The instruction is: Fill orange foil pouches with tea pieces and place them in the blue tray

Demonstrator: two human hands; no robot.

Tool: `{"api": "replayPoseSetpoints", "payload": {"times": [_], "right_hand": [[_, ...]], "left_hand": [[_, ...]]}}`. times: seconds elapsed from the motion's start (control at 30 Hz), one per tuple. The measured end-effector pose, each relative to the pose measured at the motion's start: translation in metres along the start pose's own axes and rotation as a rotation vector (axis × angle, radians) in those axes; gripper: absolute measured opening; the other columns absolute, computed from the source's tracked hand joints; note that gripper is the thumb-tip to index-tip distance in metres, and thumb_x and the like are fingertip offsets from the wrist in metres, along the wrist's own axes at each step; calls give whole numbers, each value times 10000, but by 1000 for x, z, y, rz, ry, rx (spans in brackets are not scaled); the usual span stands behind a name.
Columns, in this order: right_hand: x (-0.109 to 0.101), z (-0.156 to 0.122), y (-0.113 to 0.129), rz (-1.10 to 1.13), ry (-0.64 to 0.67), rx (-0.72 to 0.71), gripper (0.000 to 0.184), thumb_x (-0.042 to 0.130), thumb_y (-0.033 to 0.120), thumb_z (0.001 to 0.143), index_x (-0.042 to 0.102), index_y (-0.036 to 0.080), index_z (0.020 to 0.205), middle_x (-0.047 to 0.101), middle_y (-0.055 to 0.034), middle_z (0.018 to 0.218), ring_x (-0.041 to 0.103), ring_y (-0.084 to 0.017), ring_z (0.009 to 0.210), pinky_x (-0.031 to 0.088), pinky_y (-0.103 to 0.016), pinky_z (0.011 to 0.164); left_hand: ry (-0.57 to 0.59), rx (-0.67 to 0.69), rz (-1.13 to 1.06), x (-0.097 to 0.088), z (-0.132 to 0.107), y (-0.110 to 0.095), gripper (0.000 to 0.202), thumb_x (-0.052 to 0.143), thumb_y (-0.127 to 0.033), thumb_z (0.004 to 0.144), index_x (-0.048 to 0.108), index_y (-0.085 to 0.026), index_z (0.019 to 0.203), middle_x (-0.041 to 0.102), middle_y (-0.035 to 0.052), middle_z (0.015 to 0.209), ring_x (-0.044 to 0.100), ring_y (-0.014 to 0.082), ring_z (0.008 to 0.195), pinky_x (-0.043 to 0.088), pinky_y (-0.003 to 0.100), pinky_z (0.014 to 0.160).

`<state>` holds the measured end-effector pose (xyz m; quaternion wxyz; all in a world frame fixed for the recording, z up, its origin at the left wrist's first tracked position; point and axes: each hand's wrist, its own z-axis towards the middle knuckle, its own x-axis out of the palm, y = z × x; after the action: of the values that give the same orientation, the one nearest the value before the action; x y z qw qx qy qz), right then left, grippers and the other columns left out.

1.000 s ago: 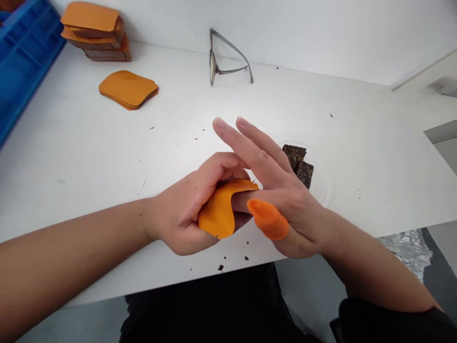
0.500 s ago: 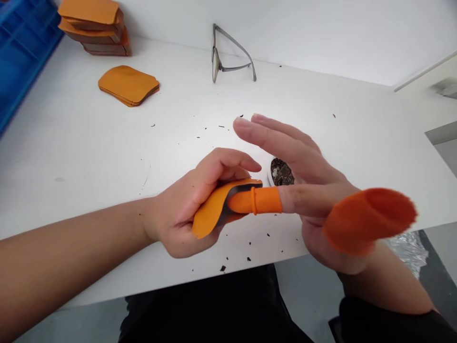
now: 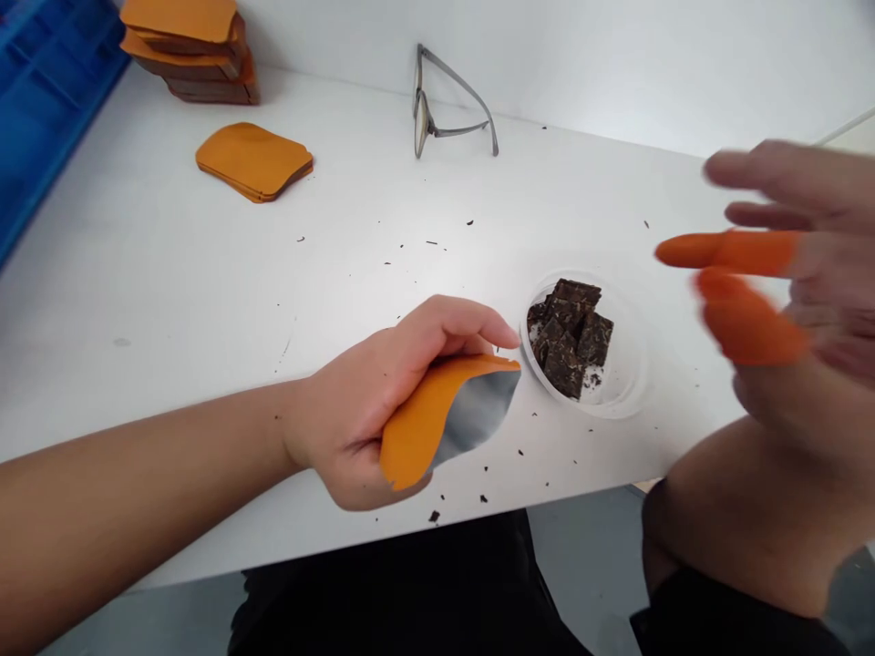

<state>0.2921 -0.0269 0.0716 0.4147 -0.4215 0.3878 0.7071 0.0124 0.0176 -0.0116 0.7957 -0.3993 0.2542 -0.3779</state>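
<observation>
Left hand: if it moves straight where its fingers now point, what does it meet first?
The left hand would probably meet the round clear plastic tub of dark brown chunks first, just beyond its fingers; the depth is not fully clear.

The right hand [image 3: 807,273] is smeared by motion and cut off by the picture's right edge, so its fingers are hard to count, and the orange finger cots [image 3: 735,253] on two of them blur together. The left hand [image 3: 362,410] hides part of the orange foil-backed sheet [image 3: 444,424], which seems to curl around its fingers. The blue crate [image 3: 47,91] and the orange stack [image 3: 184,46] run off the top edge.
</observation>
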Motion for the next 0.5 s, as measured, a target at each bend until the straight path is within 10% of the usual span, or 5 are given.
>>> {"api": "replayPoseSetpoints", "payload": {"times": [0.2, 0.5], "right_hand": [[-2, -2, -42, -140, 300, 33, 334, 596, 467, 962, 688, 411, 1279, 434, 31, 1633, 215, -381, 1595, 439, -614, 1173], [13, -5, -41, -84, 327, 30, 276, 596, 510, 939, 705, 338, 1125, 485, 23, 1596, 223, -397, 1590, 447, -673, 1158]], "left_hand": [[38, 46, 21, -2, 2, 0, 790, 594, -79, 669, 401, -209, 1424, 643, 66, 855, 566, 183, 603, 521, 337, 503], [-81, 15, -65, 7, 0, 4, 634, 610, -229, 777, 449, -241, 1390, 616, 61, 844, 543, 182, 603, 516, 340, 504]]}}
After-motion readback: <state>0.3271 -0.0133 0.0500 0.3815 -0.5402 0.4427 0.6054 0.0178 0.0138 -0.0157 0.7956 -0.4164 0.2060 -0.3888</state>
